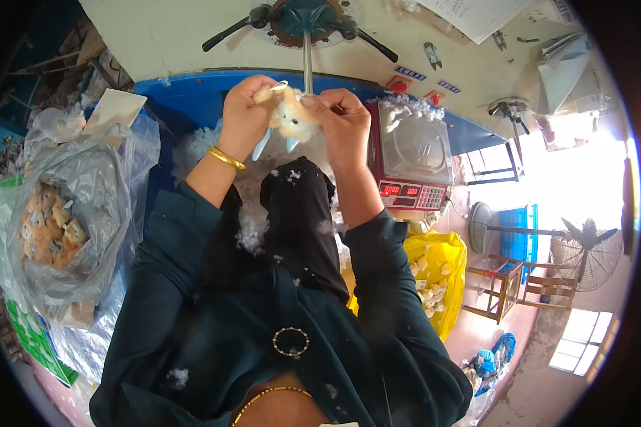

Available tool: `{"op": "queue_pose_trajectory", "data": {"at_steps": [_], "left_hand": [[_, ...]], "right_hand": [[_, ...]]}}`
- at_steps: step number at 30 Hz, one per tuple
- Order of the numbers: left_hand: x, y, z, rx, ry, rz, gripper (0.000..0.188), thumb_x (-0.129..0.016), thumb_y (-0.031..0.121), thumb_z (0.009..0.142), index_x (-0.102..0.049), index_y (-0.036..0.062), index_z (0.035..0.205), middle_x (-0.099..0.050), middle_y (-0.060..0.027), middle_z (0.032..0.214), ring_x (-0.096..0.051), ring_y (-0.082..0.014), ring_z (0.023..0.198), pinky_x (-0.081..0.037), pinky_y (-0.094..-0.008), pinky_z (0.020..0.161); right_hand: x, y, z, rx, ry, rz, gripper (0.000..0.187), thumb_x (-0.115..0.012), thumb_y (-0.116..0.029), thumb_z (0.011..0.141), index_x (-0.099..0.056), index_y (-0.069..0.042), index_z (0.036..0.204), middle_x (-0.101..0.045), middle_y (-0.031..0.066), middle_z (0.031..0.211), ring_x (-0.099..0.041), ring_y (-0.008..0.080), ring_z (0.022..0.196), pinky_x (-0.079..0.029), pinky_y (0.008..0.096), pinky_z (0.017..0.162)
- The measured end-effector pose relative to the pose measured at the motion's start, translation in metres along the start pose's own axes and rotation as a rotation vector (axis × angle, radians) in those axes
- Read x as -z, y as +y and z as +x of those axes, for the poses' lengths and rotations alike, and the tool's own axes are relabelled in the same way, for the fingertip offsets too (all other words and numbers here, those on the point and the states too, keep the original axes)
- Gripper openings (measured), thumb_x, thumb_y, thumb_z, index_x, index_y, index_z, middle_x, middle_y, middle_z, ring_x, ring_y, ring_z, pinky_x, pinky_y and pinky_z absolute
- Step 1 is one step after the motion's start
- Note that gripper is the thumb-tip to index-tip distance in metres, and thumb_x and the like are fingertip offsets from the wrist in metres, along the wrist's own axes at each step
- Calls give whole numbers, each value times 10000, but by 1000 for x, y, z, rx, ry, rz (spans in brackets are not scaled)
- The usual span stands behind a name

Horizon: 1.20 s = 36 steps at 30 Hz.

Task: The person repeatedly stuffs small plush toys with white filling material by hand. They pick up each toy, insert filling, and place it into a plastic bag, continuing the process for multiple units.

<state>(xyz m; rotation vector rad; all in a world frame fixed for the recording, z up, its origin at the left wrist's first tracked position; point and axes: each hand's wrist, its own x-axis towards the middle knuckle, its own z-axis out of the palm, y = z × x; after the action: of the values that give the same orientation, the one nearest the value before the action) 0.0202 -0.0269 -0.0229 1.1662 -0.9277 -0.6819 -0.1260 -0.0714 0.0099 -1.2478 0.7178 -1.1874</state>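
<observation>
Head: plush toy [295, 122] pinched between hands [248, 110] [347, 127].

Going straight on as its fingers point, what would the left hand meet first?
Apparently the small tan and white plush toy that the left hand touches; what comes beyond it is hard to judge in depth.

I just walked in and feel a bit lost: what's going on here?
A person holds a small tan-and-white plush toy between the left hand and right hand, by a metal tube; whether toy and tube touch is unclear. White fluff lies about the person's legs. On the left, an open clear bag holds tan plush pieces. On the right are a scale and a yellow bag of pale pieces.
</observation>
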Motion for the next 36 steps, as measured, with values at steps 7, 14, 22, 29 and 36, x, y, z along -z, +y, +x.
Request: {"op": "queue_pose_trajectory", "data": {"at_steps": [7,14,22,29,36], "left_hand": [[-10,26,-23,-100,-39,266,61,-642,35,834,-611,6,878,-601,-27,821,-537,-84,746,-453,-237,671],[-14,23,-24,-62,12,259,56,-602,-17,827,-611,-2,879,-598,-26,798,-544,-91,747,-458,-241,670],[-8,26,-29,-173,9,341,88,-616,2,833,-603,2,920,-604,-63,852,-559,-127,768,-465,-255,698],[-11,20,-40,-146,-48,346,109,-660,53,831,-595,5,903,-601,-47,837,-528,-119,719,-452,-253,668],[15,14,-53,248,-208,-291,145,-615,111,888,-578,31,1003,-616,-77,904,-587,-147,778,-485,-255,689]], "right_hand": [[27,14,15,-43,4,103,151,-761,-10,748,-613,-31,727,-629,18,733,-561,74,662,-454,211,613],[24,9,19,-17,-12,110,152,-763,12,726,-616,-22,709,-639,36,758,-574,90,675,-459,215,646],[16,14,2,107,52,116,149,-761,32,720,-622,-23,713,-650,29,762,-575,71,673,-458,208,657],[25,9,-4,146,-7,35,149,-760,23,723,-620,-27,713,-639,20,765,-565,69,681,-450,214,628],[123,-31,-50,-60,-330,-825,165,-789,-72,660,-641,-8,698,-643,63,753,-596,139,677,-452,265,644]]}}
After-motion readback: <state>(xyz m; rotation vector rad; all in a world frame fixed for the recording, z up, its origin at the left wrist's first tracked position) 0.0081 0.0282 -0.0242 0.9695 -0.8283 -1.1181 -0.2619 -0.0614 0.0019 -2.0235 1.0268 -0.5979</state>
